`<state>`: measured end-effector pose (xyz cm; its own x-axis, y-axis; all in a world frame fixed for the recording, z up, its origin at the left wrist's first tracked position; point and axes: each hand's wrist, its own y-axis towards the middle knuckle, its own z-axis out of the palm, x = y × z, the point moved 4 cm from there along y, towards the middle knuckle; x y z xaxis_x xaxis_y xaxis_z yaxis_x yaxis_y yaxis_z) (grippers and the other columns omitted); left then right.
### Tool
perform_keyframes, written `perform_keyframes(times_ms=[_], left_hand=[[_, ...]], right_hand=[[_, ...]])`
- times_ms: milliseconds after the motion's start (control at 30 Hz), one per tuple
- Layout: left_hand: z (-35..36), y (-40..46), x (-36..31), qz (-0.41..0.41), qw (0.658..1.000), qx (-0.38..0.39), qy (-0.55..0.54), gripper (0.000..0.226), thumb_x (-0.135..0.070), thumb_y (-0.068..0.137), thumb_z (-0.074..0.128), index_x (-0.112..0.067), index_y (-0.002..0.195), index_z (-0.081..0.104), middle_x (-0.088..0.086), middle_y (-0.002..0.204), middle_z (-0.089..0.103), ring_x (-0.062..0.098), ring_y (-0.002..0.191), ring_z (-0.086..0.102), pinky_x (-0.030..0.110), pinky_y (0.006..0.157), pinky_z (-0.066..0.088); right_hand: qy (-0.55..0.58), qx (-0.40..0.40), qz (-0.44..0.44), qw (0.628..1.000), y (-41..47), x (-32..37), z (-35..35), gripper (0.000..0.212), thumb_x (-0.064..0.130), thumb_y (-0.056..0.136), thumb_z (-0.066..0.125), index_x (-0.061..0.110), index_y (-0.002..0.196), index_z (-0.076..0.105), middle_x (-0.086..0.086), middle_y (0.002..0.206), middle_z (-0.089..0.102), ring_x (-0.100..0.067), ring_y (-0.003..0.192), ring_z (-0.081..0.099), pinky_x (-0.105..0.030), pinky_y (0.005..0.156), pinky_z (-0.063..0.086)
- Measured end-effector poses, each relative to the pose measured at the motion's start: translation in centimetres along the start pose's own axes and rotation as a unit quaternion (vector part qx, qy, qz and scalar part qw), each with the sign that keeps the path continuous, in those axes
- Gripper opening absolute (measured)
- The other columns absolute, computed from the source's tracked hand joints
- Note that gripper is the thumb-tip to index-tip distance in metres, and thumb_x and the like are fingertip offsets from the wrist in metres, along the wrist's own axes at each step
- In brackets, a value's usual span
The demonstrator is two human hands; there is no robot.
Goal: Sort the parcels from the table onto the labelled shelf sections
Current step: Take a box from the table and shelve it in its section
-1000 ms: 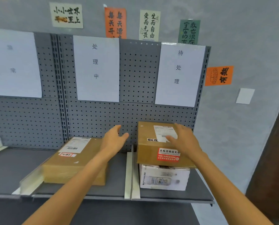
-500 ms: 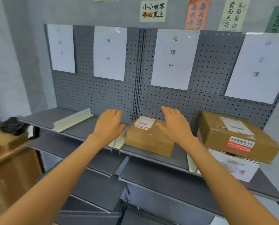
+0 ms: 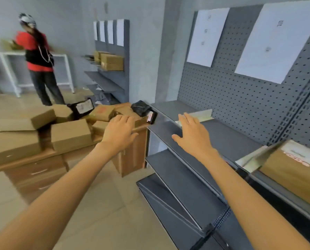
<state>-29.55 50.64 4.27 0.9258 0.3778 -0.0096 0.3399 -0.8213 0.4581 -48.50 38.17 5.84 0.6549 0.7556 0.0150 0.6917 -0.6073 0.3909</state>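
Both hands are empty with fingers spread: the right hand [image 3: 192, 134] over the near shelf [image 3: 228, 136], the left hand [image 3: 118, 131] nearer the table [image 3: 42, 156]. The view has swung left from the shelved box [image 3: 295, 170] at right. Farther left, parcels [image 3: 69, 132] wait piled; another pickup looks next.

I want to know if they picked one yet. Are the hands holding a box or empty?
Empty. The left hand and right hand hang open, fingers spread, holding nothing.
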Motion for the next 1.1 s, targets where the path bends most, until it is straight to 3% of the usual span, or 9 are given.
perform_keyframes(times_ms=[367, 633, 1100], left_hand=[[3.1, -0.8, 18.6, -0.146, 0.986, 0.015, 0.081, 0.052, -0.034, 0.087, 0.063, -0.009, 0.131, 0.051, 0.011, 0.132, 0.055, 0.029, 0.123, 0.047, 0.039, 0.103, 0.038], [7.0, 1.4, 28.5, -0.226, 0.966, 0.03, 0.125, 0.071, -0.041, 0.088, 0.062, -0.008, 0.145, 0.035, 0.009, 0.146, 0.042, 0.026, 0.136, 0.035, 0.037, 0.112, 0.029], [14.1, 0.5, 43.6, -0.283, 0.943, 0.111, 0.136, 0.063, -0.039, 0.085, 0.063, -0.011, 0.138, 0.043, 0.007, 0.14, 0.047, 0.025, 0.132, 0.039, 0.035, 0.11, 0.03]], right_hand=[[0.07, 0.01, -0.158, 0.985, 14.3, 15.0, 9.7, 0.074, 0.043, 0.09, 0.061, 0.01, 0.149, 0.03, -0.01, 0.153, 0.033, -0.028, 0.139, 0.032, -0.037, 0.109, 0.033], [0.086, 0.028, -0.222, 0.971, 23.6, 21.7, 16.6, 0.076, 0.045, 0.088, 0.062, 0.014, 0.149, 0.028, -0.007, 0.155, 0.03, -0.026, 0.139, 0.032, -0.039, 0.106, 0.038], [0.025, 0.087, -0.292, 0.952, 32.1, 32.1, 28.1, 0.07, 0.041, 0.088, 0.062, 0.013, 0.146, 0.034, -0.008, 0.15, 0.035, -0.025, 0.136, 0.034, -0.038, 0.11, 0.032]])
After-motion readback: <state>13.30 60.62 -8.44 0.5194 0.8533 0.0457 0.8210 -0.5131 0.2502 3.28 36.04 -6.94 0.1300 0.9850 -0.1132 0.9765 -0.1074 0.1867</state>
